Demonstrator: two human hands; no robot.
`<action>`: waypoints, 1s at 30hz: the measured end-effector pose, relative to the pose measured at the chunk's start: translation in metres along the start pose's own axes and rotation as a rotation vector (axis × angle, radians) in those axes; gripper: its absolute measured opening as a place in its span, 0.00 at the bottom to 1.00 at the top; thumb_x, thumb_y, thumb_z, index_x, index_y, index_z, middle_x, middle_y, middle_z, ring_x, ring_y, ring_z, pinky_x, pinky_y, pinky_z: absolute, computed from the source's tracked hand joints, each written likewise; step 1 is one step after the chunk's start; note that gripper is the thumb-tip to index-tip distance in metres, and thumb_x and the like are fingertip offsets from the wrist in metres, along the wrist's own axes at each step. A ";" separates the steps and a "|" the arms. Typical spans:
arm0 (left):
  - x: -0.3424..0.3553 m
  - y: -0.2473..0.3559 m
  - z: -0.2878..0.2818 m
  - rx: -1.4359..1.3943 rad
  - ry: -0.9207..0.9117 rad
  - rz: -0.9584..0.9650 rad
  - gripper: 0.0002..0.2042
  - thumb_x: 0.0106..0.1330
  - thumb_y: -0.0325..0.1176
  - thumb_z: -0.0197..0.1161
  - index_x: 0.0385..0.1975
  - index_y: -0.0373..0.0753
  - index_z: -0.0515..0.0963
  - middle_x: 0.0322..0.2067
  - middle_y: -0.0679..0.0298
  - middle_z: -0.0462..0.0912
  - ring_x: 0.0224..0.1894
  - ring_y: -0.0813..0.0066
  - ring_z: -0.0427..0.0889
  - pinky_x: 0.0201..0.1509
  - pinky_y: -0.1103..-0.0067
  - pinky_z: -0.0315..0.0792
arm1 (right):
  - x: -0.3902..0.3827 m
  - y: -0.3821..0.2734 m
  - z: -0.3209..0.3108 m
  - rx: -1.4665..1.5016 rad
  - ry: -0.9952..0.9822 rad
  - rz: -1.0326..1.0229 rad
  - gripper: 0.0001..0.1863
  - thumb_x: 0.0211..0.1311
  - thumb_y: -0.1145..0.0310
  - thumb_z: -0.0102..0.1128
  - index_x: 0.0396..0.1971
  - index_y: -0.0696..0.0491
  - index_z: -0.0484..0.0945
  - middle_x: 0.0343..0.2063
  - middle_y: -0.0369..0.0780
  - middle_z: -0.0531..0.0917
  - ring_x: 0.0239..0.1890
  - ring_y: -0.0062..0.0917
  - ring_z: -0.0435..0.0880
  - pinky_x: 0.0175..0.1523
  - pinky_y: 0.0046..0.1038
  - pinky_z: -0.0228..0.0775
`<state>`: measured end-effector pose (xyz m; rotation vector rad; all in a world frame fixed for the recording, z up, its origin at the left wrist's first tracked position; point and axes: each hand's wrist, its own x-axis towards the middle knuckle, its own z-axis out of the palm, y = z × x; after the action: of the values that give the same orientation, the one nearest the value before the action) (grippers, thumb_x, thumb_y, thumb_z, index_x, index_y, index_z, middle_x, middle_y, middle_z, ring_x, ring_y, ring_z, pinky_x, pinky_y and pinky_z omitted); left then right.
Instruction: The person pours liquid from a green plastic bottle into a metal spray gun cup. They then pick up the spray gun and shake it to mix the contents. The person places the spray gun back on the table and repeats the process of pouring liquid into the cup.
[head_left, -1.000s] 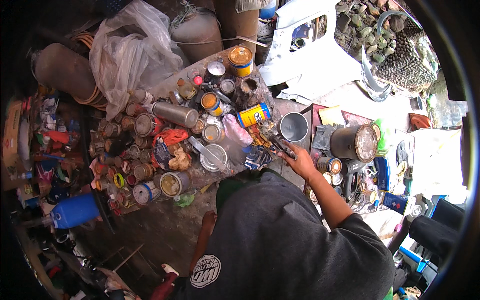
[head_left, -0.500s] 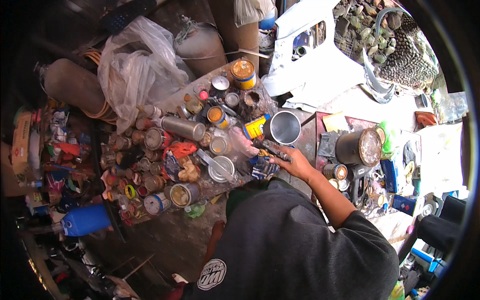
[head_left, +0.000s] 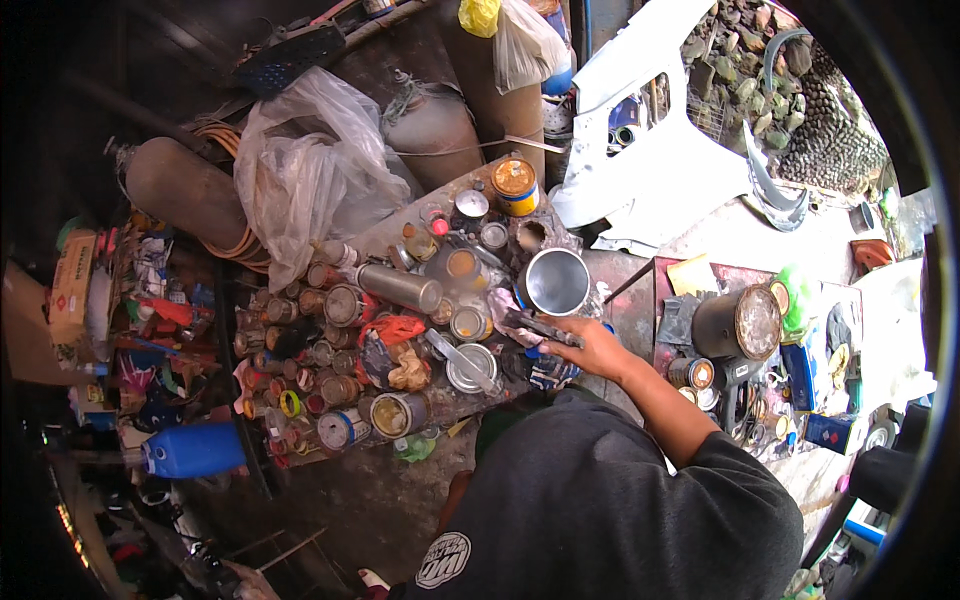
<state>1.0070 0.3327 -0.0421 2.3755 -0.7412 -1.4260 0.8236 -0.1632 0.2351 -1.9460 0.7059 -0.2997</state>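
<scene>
My right hand [head_left: 592, 347] reaches in from the right, its fingers closed round a dark elongated object [head_left: 545, 329]; its exact kind cannot be made out. Just past the fingers is a pale pink cloth [head_left: 502, 306]. Above the hand, an open metal pot [head_left: 557, 281] with a grey inside faces me. A blue patterned cloth [head_left: 553, 373] lies below the wrist. To the left stand a lidded round tin [head_left: 471, 368] with a clear plastic strip [head_left: 462, 358] across it, and a glass jar [head_left: 468, 323]. My left hand is out of sight.
The bench is crowded with jars and tins, a steel cylinder [head_left: 400, 288] and an orange cloth [head_left: 393, 333]. A large stained can [head_left: 738, 322] stands on the right-hand table. A blue jug [head_left: 195, 450] is at left, a plastic bag [head_left: 315, 165] behind, a white car panel [head_left: 645, 150] at back right.
The view has shifted, so the scene sits lower and further right. The metal pot has moved left on the bench, and the tilted yellow-and-blue label beside it no longer shows.
</scene>
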 end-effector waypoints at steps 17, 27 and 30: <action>0.038 0.064 -0.028 0.065 0.062 -0.006 0.16 0.69 0.38 0.55 0.37 0.30 0.83 0.35 0.42 0.83 0.43 0.41 0.84 0.49 0.56 0.74 | 0.084 -0.076 -0.045 -0.244 0.279 -0.413 0.21 0.62 0.59 0.75 0.53 0.50 0.85 0.47 0.50 0.88 0.49 0.50 0.86 0.54 0.44 0.80; 0.054 0.083 -0.046 0.078 0.092 -0.012 0.16 0.69 0.38 0.55 0.38 0.31 0.83 0.36 0.41 0.84 0.45 0.41 0.84 0.50 0.56 0.75 | 0.113 -0.121 -0.079 -0.309 0.367 -0.551 0.19 0.58 0.63 0.76 0.49 0.52 0.86 0.42 0.52 0.88 0.46 0.50 0.87 0.52 0.46 0.80; 0.054 0.083 -0.046 0.080 0.095 -0.012 0.16 0.69 0.38 0.55 0.38 0.31 0.84 0.37 0.41 0.84 0.45 0.41 0.84 0.50 0.56 0.75 | 0.116 -0.118 -0.078 -0.337 0.383 -0.557 0.19 0.56 0.65 0.77 0.48 0.52 0.86 0.42 0.52 0.88 0.46 0.50 0.87 0.52 0.46 0.80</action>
<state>1.0446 0.2326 -0.0208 2.4924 -0.7750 -1.3013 0.9186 -0.2510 0.3649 -2.4208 0.4547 -0.9671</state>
